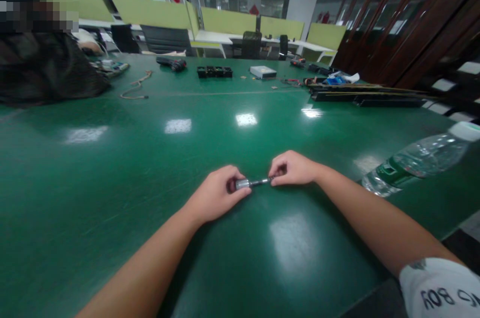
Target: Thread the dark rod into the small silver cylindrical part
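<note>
Over the middle of the green table (142, 158), my left hand (219, 193) is closed around the silver, cylindrical end of a small screwdriver-like tool (243, 184). Its thin dark shaft points right, toward my right hand (290, 168). The fingers of my right hand are pinched together at the far tip of the shaft. Whether they hold the tip itself or a tiny part on it is too small to tell. The tool lies roughly level between both hands, low over the tabletop.
A clear plastic bottle (416, 160) lies at the right, beside my right forearm. Farther back are a white box (263, 72), black fan-like parts (214, 72), a dark tool (171, 63), a cord (133, 89) and long black strips (390, 97). A person in dark clothing (45, 65) is at the left.
</note>
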`<state>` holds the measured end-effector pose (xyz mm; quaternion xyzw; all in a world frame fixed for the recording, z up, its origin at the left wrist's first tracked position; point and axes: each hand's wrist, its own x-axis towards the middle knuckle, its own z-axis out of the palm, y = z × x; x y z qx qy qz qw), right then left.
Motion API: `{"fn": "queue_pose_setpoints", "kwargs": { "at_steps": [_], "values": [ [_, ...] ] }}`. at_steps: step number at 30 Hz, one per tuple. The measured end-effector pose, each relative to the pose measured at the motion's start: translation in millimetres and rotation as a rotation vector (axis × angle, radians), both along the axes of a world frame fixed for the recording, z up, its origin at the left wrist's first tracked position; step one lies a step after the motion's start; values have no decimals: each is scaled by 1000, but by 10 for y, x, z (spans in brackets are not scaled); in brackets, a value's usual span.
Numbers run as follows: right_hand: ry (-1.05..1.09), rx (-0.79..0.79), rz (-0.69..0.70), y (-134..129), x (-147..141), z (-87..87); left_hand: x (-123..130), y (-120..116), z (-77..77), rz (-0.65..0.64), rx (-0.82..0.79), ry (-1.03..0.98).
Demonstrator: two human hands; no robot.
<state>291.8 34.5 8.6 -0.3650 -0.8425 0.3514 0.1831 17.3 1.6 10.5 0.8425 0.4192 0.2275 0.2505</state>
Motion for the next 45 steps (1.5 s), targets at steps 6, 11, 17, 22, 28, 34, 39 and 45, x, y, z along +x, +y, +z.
{"fn": "queue_pose_setpoints", "kwargs": {
  "at_steps": [6, 11, 17, 22, 28, 34, 39, 45],
  "values": [
    [28, 120, -13, -96, -212, -40, 0, 8, -4, 0, 9, -9],
    [20, 229, 44, -194, -367, -54, -1, 16, -49, 17, -11, -15],
    [18, 267, 39, -214, -379, -64, -9, 3, -23, -2, -40, -52],
    [23, 327, 46, -223, -396, -68, -7, 9, -25, 6, -35, -48],
    [12, 377, 67, -216, -406, -90, -7, 26, -54, -2, -9, -37],
    [5, 397, 63, -209, -393, -75, -15, 30, -42, -10, -27, -46],
    [-9, 397, 60, -216, -370, -51, -19, 30, -36, -8, -31, -43],
    [-8, 413, 65, -220, -355, -57, -13, 26, -36, -6, -44, -48]
  ]
}}
